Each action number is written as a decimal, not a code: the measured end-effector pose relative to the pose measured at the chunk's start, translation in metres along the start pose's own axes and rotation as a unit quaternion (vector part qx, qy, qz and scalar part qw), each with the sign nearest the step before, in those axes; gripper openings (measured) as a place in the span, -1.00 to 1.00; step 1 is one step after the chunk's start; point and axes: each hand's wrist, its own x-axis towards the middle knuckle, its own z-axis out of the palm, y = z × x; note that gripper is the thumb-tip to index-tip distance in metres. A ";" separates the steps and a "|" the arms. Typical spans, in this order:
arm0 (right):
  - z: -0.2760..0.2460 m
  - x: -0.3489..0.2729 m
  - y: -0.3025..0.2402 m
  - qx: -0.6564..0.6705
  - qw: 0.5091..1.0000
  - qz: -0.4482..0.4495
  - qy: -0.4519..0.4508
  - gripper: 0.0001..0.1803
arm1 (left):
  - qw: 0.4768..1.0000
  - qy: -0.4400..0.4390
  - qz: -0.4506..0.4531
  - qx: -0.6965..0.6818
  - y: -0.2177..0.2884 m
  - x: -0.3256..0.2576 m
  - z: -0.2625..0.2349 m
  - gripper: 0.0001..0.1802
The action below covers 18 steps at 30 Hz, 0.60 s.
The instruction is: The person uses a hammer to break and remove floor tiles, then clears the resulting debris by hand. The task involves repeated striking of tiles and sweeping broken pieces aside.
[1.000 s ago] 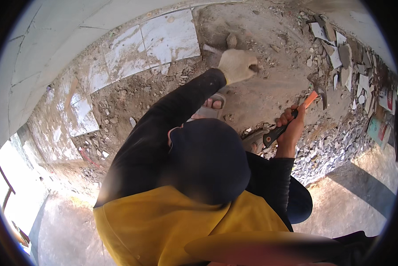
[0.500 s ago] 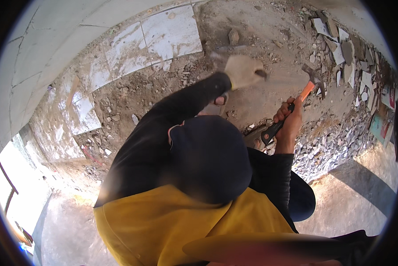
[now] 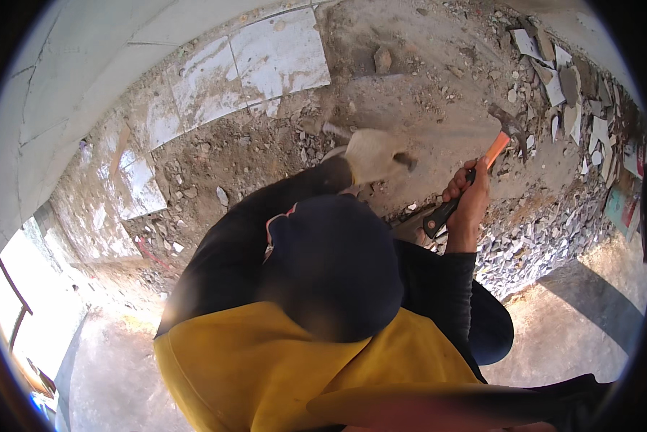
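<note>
In a pale work glove, my left hand [image 3: 372, 155] is closed in a fist above the dusty ground. A dark stub of something, like a handle end [image 3: 406, 160], sticks out of its right side. On its left a pale smear shows by the glove; I cannot make out the tool's kind. My bare right hand [image 3: 470, 198] grips a claw hammer [image 3: 498, 146] by its orange and black handle. The hammer's rusty head points away to the upper right, over the dirt. Dark rounded cloth [image 3: 331, 266] in the middle hides the ground below my left wrist.
Dirty white floor tiles [image 3: 280, 57] lie at the far left. Broken tile pieces [image 3: 550, 83] pile up against the far right wall. A heap of small shards [image 3: 532, 252] spreads right of my right forearm. A stone [image 3: 382, 60] sits beyond my left hand.
My left hand has moved nearer and to the left, still closed, with the dark stub moving along. The right hand and hammer have hardly moved.
</note>
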 end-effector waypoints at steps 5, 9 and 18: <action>0.008 -0.001 0.005 0.006 1.000 0.015 -0.008 -0.52 | 0.995 0.016 0.082 0.060 -0.001 0.005 -0.005 -0.66; 0.011 -0.001 0.003 0.005 0.999 0.026 -0.019 -0.51 | 0.977 0.170 0.115 0.049 -0.012 0.053 -0.033 -0.73; -0.002 -0.011 -0.011 0.012 0.999 -0.017 0.040 -0.47 | 0.984 0.154 0.044 0.080 -0.037 0.103 -0.019 -0.67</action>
